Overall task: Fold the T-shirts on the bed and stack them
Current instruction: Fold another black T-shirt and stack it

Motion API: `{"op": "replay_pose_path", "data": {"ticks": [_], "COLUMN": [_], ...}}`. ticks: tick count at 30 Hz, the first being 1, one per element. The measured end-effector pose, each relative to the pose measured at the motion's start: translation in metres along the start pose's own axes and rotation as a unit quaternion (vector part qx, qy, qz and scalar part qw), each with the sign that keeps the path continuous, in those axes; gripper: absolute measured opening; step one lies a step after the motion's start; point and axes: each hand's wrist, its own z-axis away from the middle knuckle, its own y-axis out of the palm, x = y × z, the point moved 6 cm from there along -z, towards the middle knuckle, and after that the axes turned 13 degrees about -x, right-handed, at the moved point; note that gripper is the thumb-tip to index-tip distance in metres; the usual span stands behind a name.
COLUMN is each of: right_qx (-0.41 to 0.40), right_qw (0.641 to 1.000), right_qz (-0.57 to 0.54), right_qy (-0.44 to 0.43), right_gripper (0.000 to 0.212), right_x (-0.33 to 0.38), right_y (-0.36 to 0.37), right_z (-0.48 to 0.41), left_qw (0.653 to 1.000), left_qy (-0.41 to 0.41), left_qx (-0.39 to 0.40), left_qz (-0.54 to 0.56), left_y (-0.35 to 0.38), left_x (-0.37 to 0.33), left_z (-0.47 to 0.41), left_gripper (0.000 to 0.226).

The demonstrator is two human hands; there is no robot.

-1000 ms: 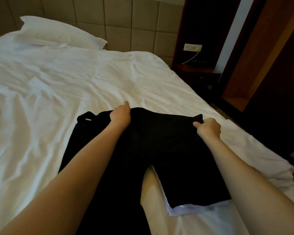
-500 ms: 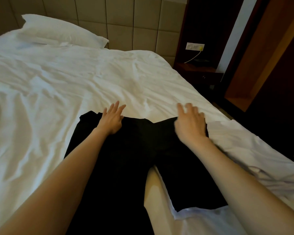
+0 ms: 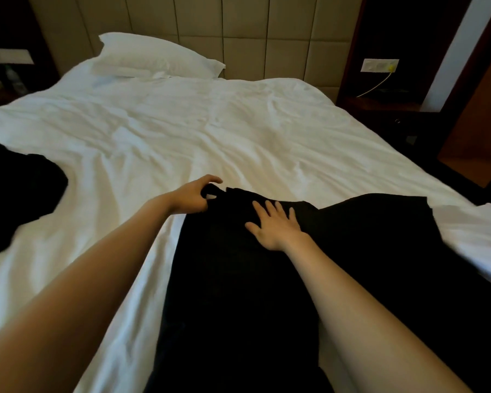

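so there's a black shirt point(image 3: 238, 279) spread on the near side of the bed point(image 3: 210, 131), on the white sheet; it runs from about the middle of the bed across toward the right edge, and its near end goes off the bottom of the frame, so I can't see all of it

left hand point(image 3: 190, 198) is at the shirt's far left corner; its fingers are curled in and it's got a little bunch of the black fabric pinched between thumb and fingers, index finger arched over the top; that corner looks lifted a touch off the sheet

right hand point(image 3: 277, 228) isn't gripping anything; it's palm down on the shirt with the fingers straight and a bit spread, lying flat on the cloth just right of the left hand; the two hands are close but not touching

off to the far left there's a heap of dark cloth point(image 3: 17, 194) on the sheet, well apart from the shirt; too dark to tell what it is

one white pillow point(image 3: 153, 56) sits at the head of the bed against the padded headboard point(image 3: 267, 32); on the wall to the right there's a socket point(image 3: 379, 65) with a yellowish cable point(image 3: 376, 86) hanging down toward a dark nightstand point(image 3: 380, 104)
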Motion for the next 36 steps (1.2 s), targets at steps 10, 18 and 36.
{"op": "replay_pose_path", "data": {"ticks": [10,18,36], "right_qx": [-0.072,-0.091,-0.19], "right_qw": [0.994,0.983,0.97], "right_qz": [0.005,0.075,0.115], "right_qy": [0.086,0.139,0.103], "right_gripper": [0.065,0.059,0.063], "right_x": [-0.012,-0.014,-0.024], "right_y": [0.013,0.002,-0.045], "right_z": [-0.007,-0.018,-0.004], "left_qw": [0.996,0.988,0.968], "left_qy": [0.072,-0.004,-0.007], "left_qx": [-0.053,0.003,0.007], "left_qz": [-0.008,-0.151,-0.252], "left_y": [-0.006,-0.019,0.045], "left_x": [0.012,0.019,-0.022], "left_z": [-0.01,-0.021,-0.054], "left_gripper": [0.024,0.034,0.059]}}
